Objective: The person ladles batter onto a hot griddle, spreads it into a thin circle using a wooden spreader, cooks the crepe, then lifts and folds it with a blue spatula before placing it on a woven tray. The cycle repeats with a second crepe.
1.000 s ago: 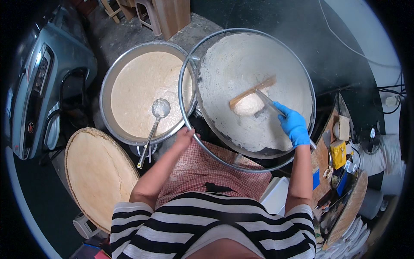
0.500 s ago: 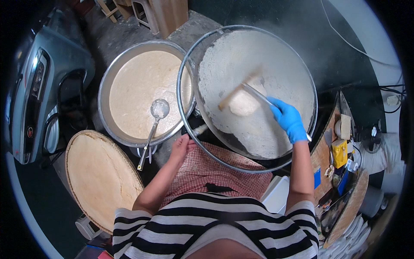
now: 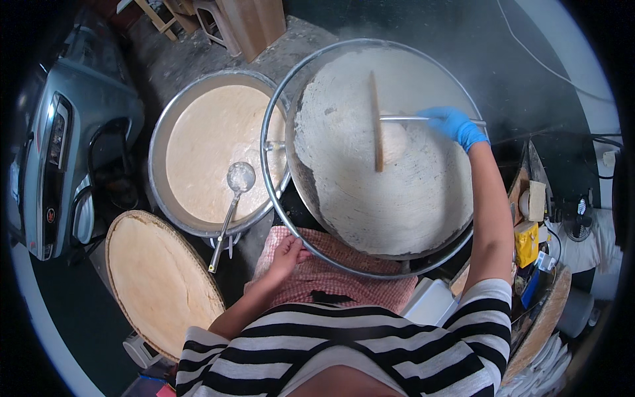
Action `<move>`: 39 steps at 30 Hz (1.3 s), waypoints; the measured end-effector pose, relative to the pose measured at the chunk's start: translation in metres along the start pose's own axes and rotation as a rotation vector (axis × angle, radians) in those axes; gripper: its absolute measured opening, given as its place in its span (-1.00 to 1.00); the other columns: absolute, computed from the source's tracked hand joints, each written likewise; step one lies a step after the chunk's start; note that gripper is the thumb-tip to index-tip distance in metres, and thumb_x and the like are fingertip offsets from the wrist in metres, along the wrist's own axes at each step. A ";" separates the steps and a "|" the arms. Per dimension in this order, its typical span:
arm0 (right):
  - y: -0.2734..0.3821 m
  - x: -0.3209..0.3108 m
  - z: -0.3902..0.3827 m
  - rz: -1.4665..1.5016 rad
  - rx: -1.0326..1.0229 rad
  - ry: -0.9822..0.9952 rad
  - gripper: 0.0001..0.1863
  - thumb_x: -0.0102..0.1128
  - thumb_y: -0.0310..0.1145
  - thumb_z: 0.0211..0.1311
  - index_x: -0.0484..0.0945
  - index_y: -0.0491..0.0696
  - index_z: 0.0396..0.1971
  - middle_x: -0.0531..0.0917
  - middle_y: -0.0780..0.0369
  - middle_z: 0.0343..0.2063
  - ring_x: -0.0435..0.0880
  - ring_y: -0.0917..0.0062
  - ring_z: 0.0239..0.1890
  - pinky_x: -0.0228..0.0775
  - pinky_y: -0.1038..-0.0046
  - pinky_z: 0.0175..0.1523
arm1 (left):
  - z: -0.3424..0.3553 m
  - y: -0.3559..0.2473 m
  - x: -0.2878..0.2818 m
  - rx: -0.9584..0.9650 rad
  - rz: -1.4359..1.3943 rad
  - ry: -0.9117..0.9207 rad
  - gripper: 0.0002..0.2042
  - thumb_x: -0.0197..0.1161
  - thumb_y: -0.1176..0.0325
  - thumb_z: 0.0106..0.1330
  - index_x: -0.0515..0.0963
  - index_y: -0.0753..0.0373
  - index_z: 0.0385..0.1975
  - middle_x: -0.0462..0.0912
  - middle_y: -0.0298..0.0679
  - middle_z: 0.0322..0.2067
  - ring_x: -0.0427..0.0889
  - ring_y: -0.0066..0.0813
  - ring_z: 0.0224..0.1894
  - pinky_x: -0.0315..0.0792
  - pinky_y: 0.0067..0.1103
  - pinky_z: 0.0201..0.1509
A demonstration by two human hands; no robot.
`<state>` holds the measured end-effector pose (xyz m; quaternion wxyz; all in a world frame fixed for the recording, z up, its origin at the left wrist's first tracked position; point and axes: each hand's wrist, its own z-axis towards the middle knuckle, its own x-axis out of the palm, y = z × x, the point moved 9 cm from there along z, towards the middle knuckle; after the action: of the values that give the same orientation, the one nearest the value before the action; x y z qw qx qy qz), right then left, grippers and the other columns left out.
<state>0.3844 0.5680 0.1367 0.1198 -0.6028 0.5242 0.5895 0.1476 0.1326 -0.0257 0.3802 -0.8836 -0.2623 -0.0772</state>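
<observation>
My right hand, in a blue glove, is closed around the metal handle of a T-shaped batter spreader. Its wooden blade stands upright in the picture on a large round griddle. A pale thin layer coats most of the griddle. A small mound of batter lies just right of the blade. My bare left hand is at the near left of the metal ring around the griddle, fingers closed on the ring. A pot of batter stands to the left with a ladle resting at its near rim.
A round woven tray with a stack of pale flat sheets leans at the lower left. A grey machine stands at the far left. Cluttered tools, a yellow packet and boards lie at the right. Steam rises behind the griddle.
My right hand has swung the spreader round, its blade now upright in the picture and its handle pointing right. The batter is spread over more of the griddle. My left hand stays by the ring.
</observation>
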 end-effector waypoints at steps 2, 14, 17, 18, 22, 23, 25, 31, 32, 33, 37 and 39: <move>-0.025 -0.009 -0.001 0.056 0.019 -0.021 -0.69 0.07 -0.43 0.10 0.55 0.05 -0.11 0.62 0.19 -0.20 0.56 0.50 -0.23 0.35 0.49 -0.04 | 0.000 0.003 0.000 -0.009 0.037 -0.022 -0.80 -0.10 0.24 0.38 0.37 0.23 -0.24 0.53 -0.29 -0.30 0.58 -0.56 -0.33 0.44 -0.68 -0.24; -0.024 0.037 -0.127 0.433 0.457 -0.166 -0.53 0.07 -0.32 0.15 0.34 0.03 0.12 0.58 0.15 -0.51 0.49 0.61 -0.57 0.42 0.49 -0.32 | -0.004 0.005 0.006 0.016 0.111 0.012 -0.78 -0.11 0.24 0.38 0.38 0.24 -0.20 0.55 -0.27 -0.31 0.56 -0.55 -0.34 0.44 -0.64 -0.22; 0.010 0.066 -0.161 0.088 0.452 -0.267 -0.54 -0.04 -0.17 0.19 0.34 0.04 0.10 0.57 -0.07 -0.37 0.59 0.15 -0.44 0.41 0.24 -0.25 | -0.004 0.014 0.013 -0.023 0.069 0.054 -0.77 -0.12 0.25 0.38 0.36 0.26 -0.17 0.53 -0.23 -0.31 0.55 -0.50 -0.30 0.43 -0.61 -0.20; 0.022 0.073 -0.172 0.023 0.425 -0.258 -0.54 -0.03 -0.19 0.20 0.33 0.04 0.11 0.58 -0.04 -0.43 0.59 0.22 -0.50 0.42 0.27 -0.32 | -0.004 0.017 0.015 -0.046 0.059 0.059 -0.77 -0.11 0.25 0.38 0.36 0.26 -0.16 0.53 -0.22 -0.30 0.54 -0.49 -0.29 0.43 -0.60 -0.20; 0.073 0.091 -0.222 -0.130 0.395 -0.211 -0.55 -0.02 -0.22 0.20 0.32 0.04 0.10 0.58 -0.02 -0.48 0.59 0.21 -0.50 0.43 0.26 -0.35 | -0.011 0.022 0.024 -0.080 0.071 0.101 -0.75 -0.09 0.21 0.36 0.36 0.25 -0.15 0.52 -0.21 -0.28 0.54 -0.47 -0.27 0.43 -0.59 -0.20; 0.088 0.096 -0.235 -0.149 0.393 -0.197 -0.56 -0.03 -0.21 0.20 0.33 0.04 0.09 0.58 -0.04 -0.45 0.59 0.13 -0.45 0.43 0.21 -0.30 | -0.014 0.023 0.027 -0.092 0.067 0.115 -0.75 -0.08 0.20 0.36 0.36 0.25 -0.15 0.52 -0.21 -0.28 0.54 -0.48 -0.27 0.43 -0.59 -0.20; 0.111 0.110 -0.258 -0.094 0.443 -0.143 -0.56 -0.03 -0.19 0.19 0.34 0.05 0.08 0.57 -0.05 -0.41 0.55 0.03 -0.34 0.39 0.15 -0.21 | -0.020 0.023 0.030 -0.091 0.067 0.121 -0.73 -0.08 0.18 0.36 0.35 0.24 -0.14 0.52 -0.21 -0.27 0.53 -0.48 -0.27 0.43 -0.60 -0.21; 0.154 0.144 -0.291 0.058 0.456 -0.176 -0.54 0.06 -0.19 0.16 0.35 0.03 0.08 0.58 0.00 -0.55 0.58 0.22 -0.53 0.41 0.28 -0.38 | -0.023 0.026 0.040 -0.110 0.108 0.121 -0.72 -0.05 0.18 0.34 0.37 0.25 -0.12 0.53 -0.22 -0.25 0.52 -0.48 -0.27 0.42 -0.59 -0.21; 0.155 0.147 -0.294 0.119 0.451 -0.202 -0.54 0.08 -0.21 0.16 0.35 0.03 0.08 0.58 0.04 -0.58 0.58 0.31 -0.57 0.41 0.34 -0.42 | -0.023 0.027 0.043 -0.102 0.104 0.131 -0.72 -0.04 0.19 0.34 0.37 0.25 -0.13 0.53 -0.22 -0.25 0.52 -0.48 -0.27 0.42 -0.59 -0.21; 0.152 0.145 -0.298 0.186 0.457 -0.241 -0.55 0.10 -0.23 0.17 0.36 0.02 0.07 0.58 0.07 -0.61 0.58 0.41 -0.62 0.41 0.41 -0.46 | -0.022 0.028 0.044 -0.092 0.108 0.127 -0.73 -0.04 0.20 0.34 0.38 0.25 -0.14 0.53 -0.23 -0.25 0.52 -0.48 -0.27 0.42 -0.59 -0.21; 0.125 0.129 -0.293 0.822 0.290 -0.332 -0.57 0.09 -0.41 0.18 0.35 -0.11 0.08 0.56 0.28 -0.52 0.49 0.70 -0.53 0.37 0.64 -0.42 | -0.018 0.031 0.049 -0.024 0.078 0.113 -0.77 0.00 0.25 0.31 0.41 0.27 -0.17 0.52 -0.24 -0.27 0.52 -0.46 -0.27 0.41 -0.59 -0.22; 0.090 0.112 -0.278 0.858 0.312 -0.262 -0.58 0.08 -0.44 0.18 0.35 -0.16 0.06 0.58 0.27 -0.37 0.53 0.68 -0.39 0.41 0.63 -0.27 | -0.014 0.037 0.047 -0.028 0.098 0.094 -0.77 0.03 0.28 0.29 0.42 0.29 -0.18 0.52 -0.23 -0.28 0.51 -0.46 -0.27 0.41 -0.58 -0.22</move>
<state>0.4498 0.2631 0.1622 0.0196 -0.2272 0.7886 0.5710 0.2081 0.1206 -0.0231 0.3830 -0.8960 -0.1993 -0.1037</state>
